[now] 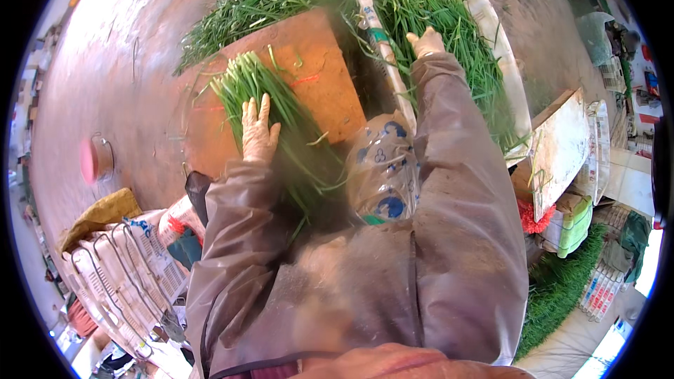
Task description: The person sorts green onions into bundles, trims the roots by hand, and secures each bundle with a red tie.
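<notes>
My left hand (pixel 259 131), in a thin pale glove, lies flat with its fingers spread on a bunch of long green leafy stalks (pixel 287 108). The bunch rests on an orange-brown board (pixel 324 68), its pale cut ends pointing up and left. My right hand (pixel 427 43), also gloved, reaches over a white plastic crate (pixel 508 73) filled with loose green stalks (pixel 474 37). Thumb and a finger show there, but the other fingers are hidden, so whether it holds any stalks cannot be told.
A heap of green stalks (pixel 263 2) lies beyond the board. A plastic-covered knee or leg (pixel 387 168) stands between board and crate. Stacked white crates (pixel 126 268) are at lower left, a pink-topped round object (pixel 95 160) at left. A wooden board (pixel 563 147) leans at right.
</notes>
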`<act>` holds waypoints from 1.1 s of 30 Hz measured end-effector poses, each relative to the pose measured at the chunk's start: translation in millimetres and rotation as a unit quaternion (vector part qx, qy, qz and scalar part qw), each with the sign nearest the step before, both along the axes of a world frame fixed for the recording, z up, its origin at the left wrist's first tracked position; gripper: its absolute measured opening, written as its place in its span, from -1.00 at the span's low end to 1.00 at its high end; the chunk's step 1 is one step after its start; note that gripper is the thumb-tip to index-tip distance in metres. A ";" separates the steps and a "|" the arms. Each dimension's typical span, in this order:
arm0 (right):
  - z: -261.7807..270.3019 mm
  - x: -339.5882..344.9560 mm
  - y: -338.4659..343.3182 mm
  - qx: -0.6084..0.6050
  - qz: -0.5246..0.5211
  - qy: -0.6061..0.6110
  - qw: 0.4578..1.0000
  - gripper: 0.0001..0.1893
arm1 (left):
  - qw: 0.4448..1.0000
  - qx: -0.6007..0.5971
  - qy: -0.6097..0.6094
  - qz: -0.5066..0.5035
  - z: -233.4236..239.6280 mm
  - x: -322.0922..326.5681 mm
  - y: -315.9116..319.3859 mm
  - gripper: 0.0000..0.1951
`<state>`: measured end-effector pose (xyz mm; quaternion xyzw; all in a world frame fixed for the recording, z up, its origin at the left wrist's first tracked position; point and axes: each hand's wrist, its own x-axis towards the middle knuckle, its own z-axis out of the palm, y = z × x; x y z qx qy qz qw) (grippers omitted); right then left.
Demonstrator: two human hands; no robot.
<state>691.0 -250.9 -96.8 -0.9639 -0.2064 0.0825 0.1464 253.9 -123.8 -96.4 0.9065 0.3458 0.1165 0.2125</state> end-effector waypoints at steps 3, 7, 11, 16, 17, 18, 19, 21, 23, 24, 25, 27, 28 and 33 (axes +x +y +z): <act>-29.6 3.7 13.0 -0.046 -0.015 0.066 0.997 0.09 | 1.000 -0.026 0.007 0.005 5.2 -2.5 -1.1 -0.23; -23.8 -11.6 30.5 -0.088 -0.027 0.077 0.993 0.06 | 0.999 -0.031 0.006 0.016 9.9 -4.5 -2.6 -0.19; -31.4 22.1 25.0 0.017 -0.072 0.239 0.968 -0.11 | 0.997 -0.025 -0.073 0.021 37.0 1.1 -0.1 -0.22; -14.2 -0.7 -14.9 0.200 0.009 0.096 0.975 -0.22 | 0.982 0.034 -0.185 -0.014 103.2 77.6 -13.4 -0.25; -6.1 -7.2 -21.7 0.235 0.011 0.073 0.969 -0.25 | 0.970 -0.040 -0.233 -0.055 95.7 105.6 -11.5 -0.21; -19.3 -12.8 -25.5 0.277 0.014 0.003 0.961 -0.25 | 0.954 -0.111 -0.266 -0.084 85.9 135.7 -12.3 -0.16; -22.7 -19.7 -27.7 0.294 0.024 -0.016 0.955 -0.30 | 0.929 -0.184 -0.302 -0.108 62.8 167.3 -13.9 -0.10; -29.3 -27.3 -31.7 0.369 0.077 -0.005 0.926 -0.36 | 0.839 -0.479 -0.257 -0.025 43.2 234.8 -22.8 0.18; -22.5 -40.2 -30.3 0.359 0.133 -0.041 0.923 -0.34 | 0.801 -0.518 -0.295 0.057 33.5 287.2 -39.5 0.03; -23.3 -42.5 -30.2 0.323 0.186 -0.092 0.923 -0.32 | 0.788 -0.531 -0.310 0.039 33.9 303.8 -41.2 -0.15; -18.4 -47.4 -30.6 0.246 0.223 -0.094 0.939 -0.35 | 0.775 -0.543 -0.322 0.022 30.1 320.6 -42.2 -0.30; -8.6 -55.5 -35.3 0.121 0.261 -0.100 0.953 -0.46 | 0.736 -0.526 -0.391 0.169 17.7 342.5 -42.3 -0.36; -8.7 -53.7 -37.8 0.102 0.270 -0.107 0.951 -0.45 | 0.731 -0.520 -0.414 0.156 17.9 341.9 -38.8 -0.44; 50.9 -7.6 -34.7 0.270 0.209 0.215 0.915 -0.58 | 0.791 -0.454 -0.293 0.287 -2.5 330.5 -24.3 -0.50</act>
